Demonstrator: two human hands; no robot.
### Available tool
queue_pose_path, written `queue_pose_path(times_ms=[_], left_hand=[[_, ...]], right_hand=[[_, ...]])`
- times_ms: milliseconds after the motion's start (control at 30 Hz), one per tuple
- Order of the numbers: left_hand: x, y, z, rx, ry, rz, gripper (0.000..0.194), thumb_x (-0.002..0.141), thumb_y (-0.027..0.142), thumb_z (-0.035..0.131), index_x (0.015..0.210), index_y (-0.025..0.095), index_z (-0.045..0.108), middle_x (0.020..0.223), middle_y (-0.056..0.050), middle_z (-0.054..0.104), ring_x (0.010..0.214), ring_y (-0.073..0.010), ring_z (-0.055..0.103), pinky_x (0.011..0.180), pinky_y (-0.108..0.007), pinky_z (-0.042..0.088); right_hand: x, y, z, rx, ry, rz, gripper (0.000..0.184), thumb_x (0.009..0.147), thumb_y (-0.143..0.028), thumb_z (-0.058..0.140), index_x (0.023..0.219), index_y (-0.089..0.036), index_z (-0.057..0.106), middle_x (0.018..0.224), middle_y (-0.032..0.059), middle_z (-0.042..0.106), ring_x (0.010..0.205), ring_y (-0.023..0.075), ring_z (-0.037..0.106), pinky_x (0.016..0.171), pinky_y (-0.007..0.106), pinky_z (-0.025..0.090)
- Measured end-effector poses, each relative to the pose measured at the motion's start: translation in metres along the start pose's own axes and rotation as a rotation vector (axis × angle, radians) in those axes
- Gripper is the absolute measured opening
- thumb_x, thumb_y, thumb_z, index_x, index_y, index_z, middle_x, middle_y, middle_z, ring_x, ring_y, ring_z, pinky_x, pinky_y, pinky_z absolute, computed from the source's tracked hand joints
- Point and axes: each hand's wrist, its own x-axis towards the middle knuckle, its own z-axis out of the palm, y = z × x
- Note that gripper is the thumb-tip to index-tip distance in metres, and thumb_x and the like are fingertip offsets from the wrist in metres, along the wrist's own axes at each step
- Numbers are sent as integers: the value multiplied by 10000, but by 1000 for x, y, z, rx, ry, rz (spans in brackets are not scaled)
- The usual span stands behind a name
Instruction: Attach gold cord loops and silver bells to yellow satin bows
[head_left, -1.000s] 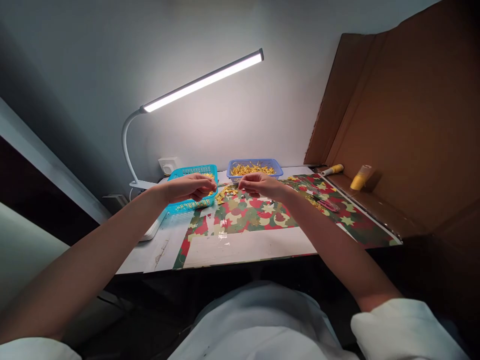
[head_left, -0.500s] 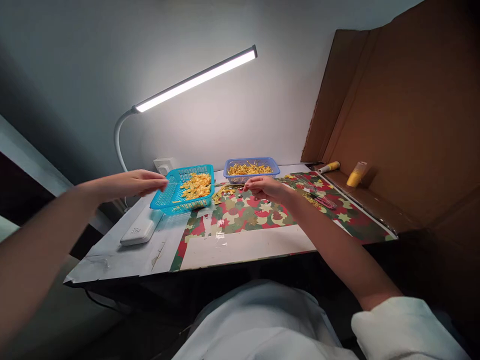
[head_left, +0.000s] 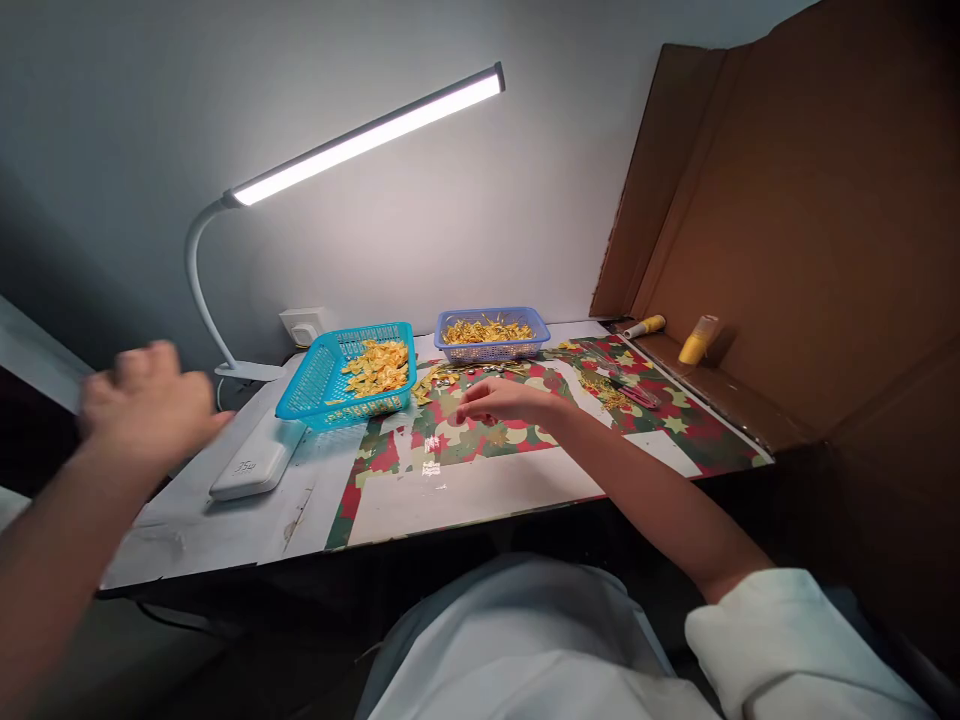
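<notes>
My left hand [head_left: 150,400] is raised beyond the left edge of the table, smeared by motion, and I cannot make out whether it holds anything. Over the patterned sheet [head_left: 465,445], my right hand [head_left: 502,400] has its fingers pinched together; whatever is between them is too small or hidden to name. Just behind it lie several small shiny metal pieces [head_left: 491,371] and gold strips [head_left: 429,384]. A turquoise basket [head_left: 300,395] to the left holds yellow-gold ribbon-like pieces [head_left: 377,368]. Behind my right hand, a blue-purple basket [head_left: 493,352] holds thin gold strands [head_left: 487,330].
A lit lamp [head_left: 367,135] arches over the table. A white power bank [head_left: 251,465] lies by the turquoise basket. Pink-handled scissors [head_left: 641,397] and gold strands [head_left: 604,392] rest at the right. Yellow thread spools [head_left: 697,342] stand near the cardboard wall [head_left: 787,220].
My left hand has swung left, away from the turquoise basket. My right hand has come slightly nearer to me, still pinched. The view has shifted a little.
</notes>
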Motion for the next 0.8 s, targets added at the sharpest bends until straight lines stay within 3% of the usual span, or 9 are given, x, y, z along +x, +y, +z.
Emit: queue_pose_path(times_ms=[33,100,133,200,267,333,467,667,800], left_hand=[[-6,26,3,-78,-22,90,1014,634,916,165,956,81,643,1281,-252,510,1309,-525,260,970,-735,248],[-17,82,12,-218,-123,278,873,689,851,297,1154,174,591,1389,-136,487,1327,-330,381,1060,-472,365],[-22,109,18,-337,-214,382,776,733,801,343,1217,230,549,1345,-80,539,1248,-250,482,1007,-370,432],[-26,153,31,-941,-622,442,604,781,665,498,1164,201,551,1159,-113,629,1023,-240,607,827,-352,513],[-26,178,45,-1051,-704,423,514,835,660,415,954,186,576,824,-49,633,655,-159,596,569,-279,487],[-24,186,57,-1089,-711,386,480,844,649,412,783,187,524,606,26,474,486,-105,444,444,-227,367],[-23,173,74,-1116,-675,313,440,846,628,402,696,214,407,536,81,279,432,-81,273,407,-203,239],[-34,148,80,-1013,-632,288,431,832,609,436,663,214,417,538,73,279,448,-92,258,419,-220,204],[-53,143,83,-897,-577,332,421,835,560,448,618,200,436,573,46,361,523,-114,343,480,-235,271]], right_hand=[[1,-1,3,-28,-2,1,142,801,-250,657,715,-144,693,604,-28,508,527,66,400,492,214,291],[2,-5,7,-65,-8,4,151,797,-265,659,708,-147,691,571,-42,489,512,64,388,492,213,287],[2,-6,8,-75,-11,6,163,799,-260,651,685,-147,677,549,-50,468,505,63,380,493,212,287],[2,-6,9,-88,-14,12,189,796,-239,634,632,-145,637,536,-56,446,499,60,373,494,211,293],[0,-2,6,-92,-8,24,187,789,-246,628,632,-145,622,555,-51,454,498,59,372,491,211,297],[-2,5,2,-89,-3,42,167,788,-278,621,691,-145,648,571,-47,457,499,64,374,483,215,297],[-5,24,-4,-72,-24,60,189,787,-316,605,762,-140,671,548,-54,422,493,73,371,482,223,308],[-19,42,-4,-140,-23,60,246,822,-346,551,787,-139,680,531,-51,447,497,80,402,507,224,342],[-39,54,12,-292,79,52,184,805,-272,579,752,-136,691,608,-17,541,587,97,462,544,222,329]])
